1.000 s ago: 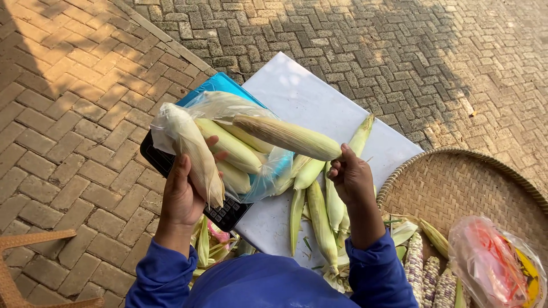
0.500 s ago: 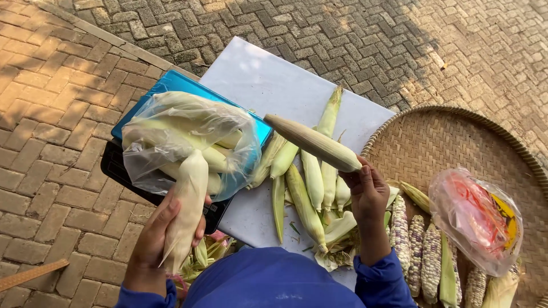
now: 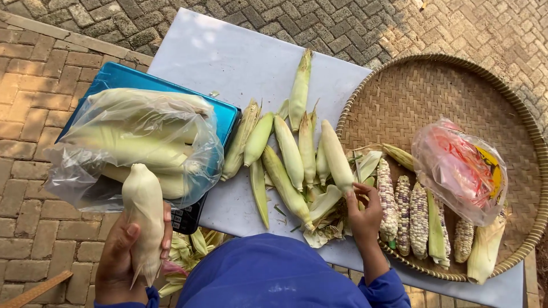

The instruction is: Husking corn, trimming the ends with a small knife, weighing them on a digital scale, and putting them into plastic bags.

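Two hands busy around the white table (image 3: 228, 63): the left hand (image 3: 123, 259), off its near-left corner, has fingers wrapped round a pale husked corn cob (image 3: 145, 214), just below the clear bag of cobs (image 3: 134, 148) on the blue scale (image 3: 154, 85). Right hand (image 3: 365, 214), fingers pinched on a cob (image 3: 337, 157) in the table's loose pile, just beside the woven tray (image 3: 434, 91).

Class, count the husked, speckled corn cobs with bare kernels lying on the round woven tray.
4 clearly: three speckled cobs side by side at the woven tray's left edge, one under the plastic bag. More may hide beneath that bag.
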